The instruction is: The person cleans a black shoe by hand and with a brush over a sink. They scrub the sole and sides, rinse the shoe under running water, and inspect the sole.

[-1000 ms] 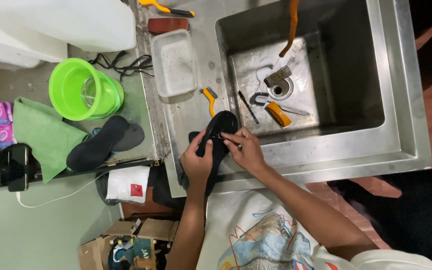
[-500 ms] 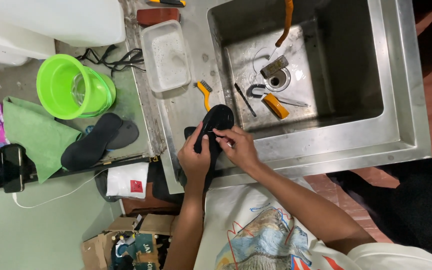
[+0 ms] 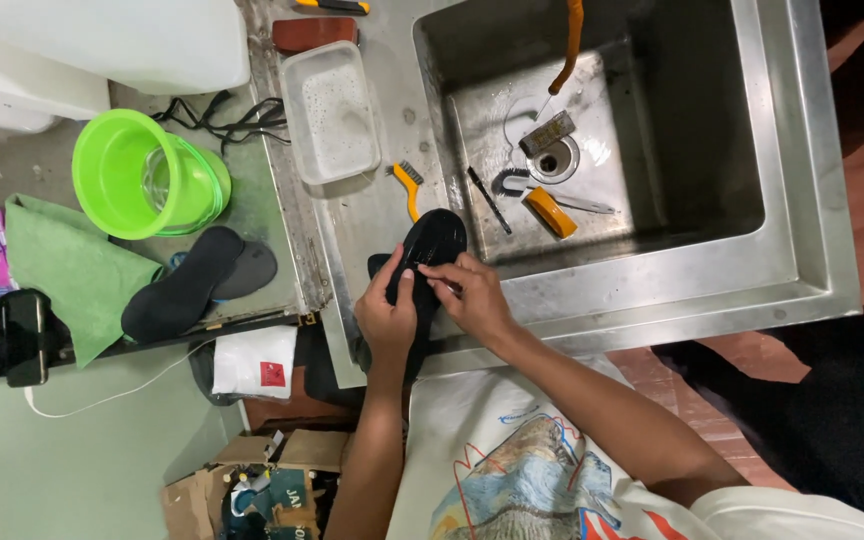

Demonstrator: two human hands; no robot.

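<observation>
green bucket [image 3: 137,175] upper left of frame | second black insole [image 3: 184,284] on the tabletop left | left hand [image 3: 389,312] grip closed around black insole [image 3: 427,252] at frame centre, over the sink rim [image 3: 592,300] | right hand [image 3: 474,292] grip pinching that insole's surface | yellow brush [image 3: 552,212] in the basin

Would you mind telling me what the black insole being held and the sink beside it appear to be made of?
The black shoe insole, held by the left hand and right hand, looks like matte foam or rubber: dull, no glare. The grey sink basin looks like brushed stainless steel: silvery sheen, soft reflections.
</observation>
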